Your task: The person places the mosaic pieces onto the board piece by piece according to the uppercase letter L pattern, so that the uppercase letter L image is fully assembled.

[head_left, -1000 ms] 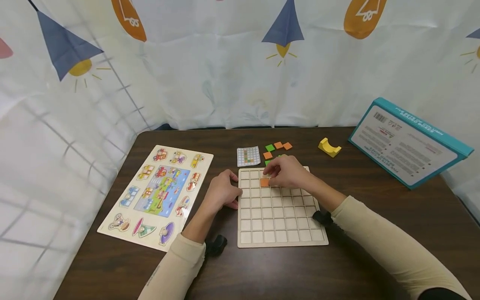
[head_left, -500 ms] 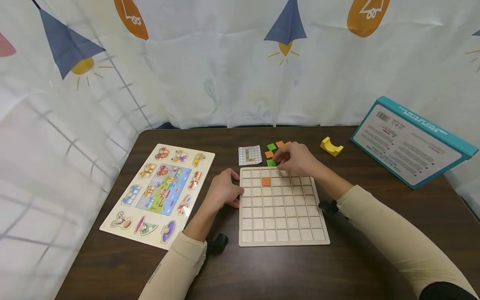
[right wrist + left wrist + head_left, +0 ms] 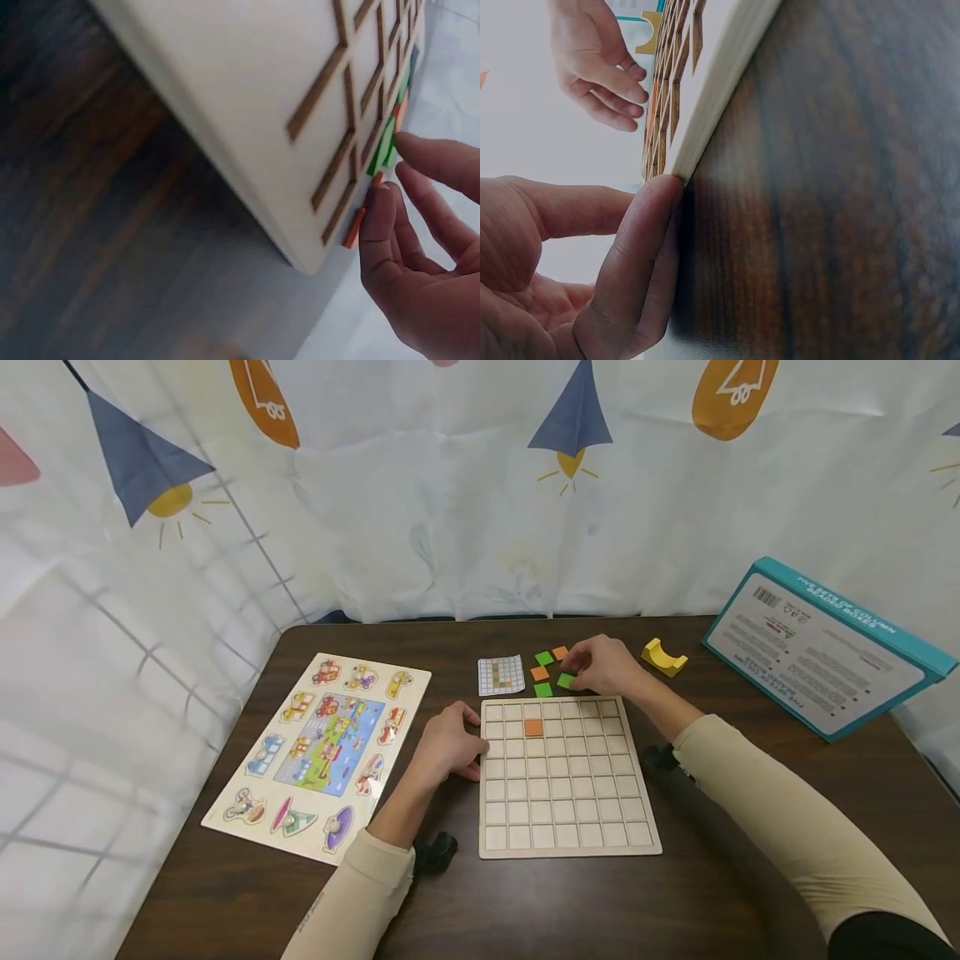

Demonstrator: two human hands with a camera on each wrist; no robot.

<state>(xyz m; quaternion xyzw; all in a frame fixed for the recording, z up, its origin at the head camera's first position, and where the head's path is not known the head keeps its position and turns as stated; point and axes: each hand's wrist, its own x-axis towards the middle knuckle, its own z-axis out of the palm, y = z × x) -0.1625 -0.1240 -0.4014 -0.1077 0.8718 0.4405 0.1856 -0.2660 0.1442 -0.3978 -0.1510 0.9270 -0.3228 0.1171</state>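
A picture puzzle [image 3: 266, 787] lay at left. The left hand [image 3: 450, 743], fingers lightly bent, touched the left edge of the wooden grid board [image 3: 561, 787] without clasping it; a firm push there could have shifted the board. An orange tile [image 3: 532, 727] sat in its second-farthest row. Beyond its far edge, the right hand [image 3: 603, 667], fingers curved but apart, was beside a green tile [image 3: 566, 681]. Neighbouring loose tiles [image 3: 543, 691] lay so close that groping fingertips might have scattered them.

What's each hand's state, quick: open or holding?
Left hand: open, touching the edge of the board.
Right hand: open beside a green tile; contact can't be told.
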